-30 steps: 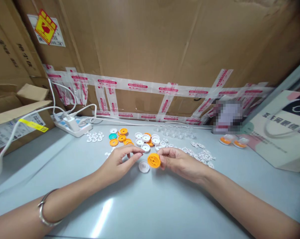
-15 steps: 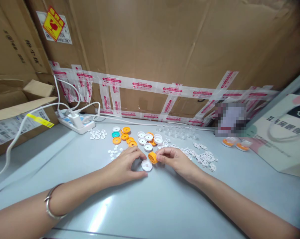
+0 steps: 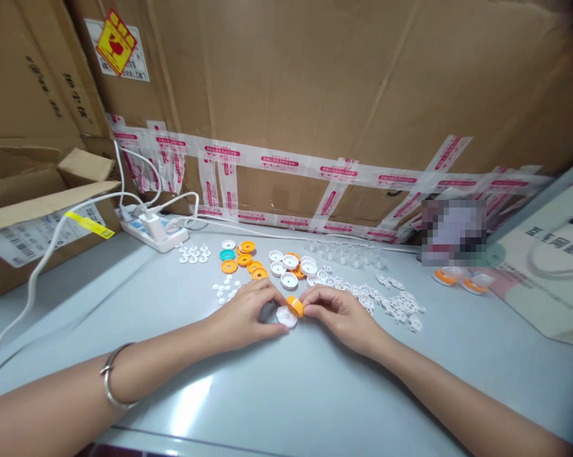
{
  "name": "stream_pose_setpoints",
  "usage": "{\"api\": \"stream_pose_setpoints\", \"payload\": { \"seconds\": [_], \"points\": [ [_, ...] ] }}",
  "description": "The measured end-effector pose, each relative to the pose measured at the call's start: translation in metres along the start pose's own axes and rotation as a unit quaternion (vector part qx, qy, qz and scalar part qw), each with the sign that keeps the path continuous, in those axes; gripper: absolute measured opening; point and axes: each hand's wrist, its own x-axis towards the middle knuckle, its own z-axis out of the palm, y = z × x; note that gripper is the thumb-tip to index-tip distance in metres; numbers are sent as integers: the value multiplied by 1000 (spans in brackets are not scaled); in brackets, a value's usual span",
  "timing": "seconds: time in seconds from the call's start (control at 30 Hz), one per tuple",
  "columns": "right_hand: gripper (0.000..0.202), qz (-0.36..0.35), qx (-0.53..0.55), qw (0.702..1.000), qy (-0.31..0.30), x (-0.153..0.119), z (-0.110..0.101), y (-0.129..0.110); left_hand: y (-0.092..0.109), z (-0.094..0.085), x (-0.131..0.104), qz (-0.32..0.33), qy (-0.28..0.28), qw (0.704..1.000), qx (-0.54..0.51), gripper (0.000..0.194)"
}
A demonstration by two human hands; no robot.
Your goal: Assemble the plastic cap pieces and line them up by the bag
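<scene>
Between the thumb and fingers of my right hand (image 3: 341, 316) is a small orange round plastic part (image 3: 294, 306), tilted on edge. It sits over the right upper rim of a white plastic disc (image 3: 286, 317) that lies on the table. My left hand (image 3: 255, 314) grips this disc, thumb at its near edge and fingers at its far left edge. Just beyond both hands are several white round cups (image 3: 289, 280). Orange rings (image 3: 229, 266) and a teal ring (image 3: 227, 255) lie farther left. Tiny white caps (image 3: 226, 287) rest beside my left fingers.
White cut-out pieces (image 3: 403, 304) spread to the right, with clear plastic parts (image 3: 348, 255) behind. Two orange-and-clear pieces (image 3: 474, 285) sit far right near a printed box (image 3: 543, 266). A power strip (image 3: 155, 238) with white cables stands at back left. Large cardboard (image 3: 276, 76) walls the back.
The orange part has tipped and moved over the edge of the white disc, brought by my right hand. My left hand stays at the disc. The whole view has shifted slightly.
</scene>
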Motion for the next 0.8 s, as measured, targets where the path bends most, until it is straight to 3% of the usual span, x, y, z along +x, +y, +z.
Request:
{"api": "stream_pose_setpoints", "payload": {
  "seconds": [0.43,0.63,0.8],
  "points": [
    [12,-101,-101,990,-14,-4,1,4,-2,1,-1,-11,0,1000,1,28],
    [18,-222,-180,958,-9,-8,5,8,-3,2,0,-19,2,1000,1,28],
    [18,-265,-251,931,12,-10,10,7,-2,3,2,-15,5,1000,2,29]
  ]
}}
